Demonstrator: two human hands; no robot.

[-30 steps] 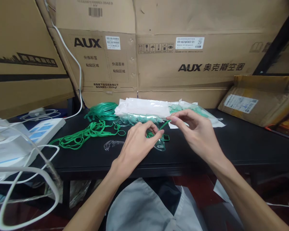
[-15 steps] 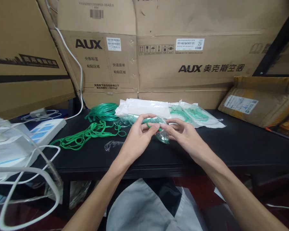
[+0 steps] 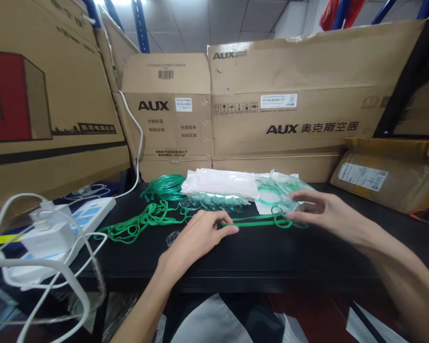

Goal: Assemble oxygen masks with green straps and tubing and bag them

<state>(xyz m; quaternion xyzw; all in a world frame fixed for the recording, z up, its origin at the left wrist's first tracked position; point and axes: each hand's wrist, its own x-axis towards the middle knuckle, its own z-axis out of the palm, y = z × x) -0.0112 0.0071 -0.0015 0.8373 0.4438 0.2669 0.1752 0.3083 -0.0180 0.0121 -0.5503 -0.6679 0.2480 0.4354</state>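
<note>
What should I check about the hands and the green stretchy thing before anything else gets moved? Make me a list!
1. Left hand gripping the green strap: ok, pinched between thumb and fingers.
2. Right hand holding the clear mask: ok, it is between the thumb and fingers.
3. Strap reaching from hand to hand: ok, nearly straight, with a loop beside the right hand.
4. Strap fastened to the mask: cannot tell, too blurred and partly hidden by fingers.
5. Strap pile untangled: not ok, its loops lie heaped over each other.
</note>
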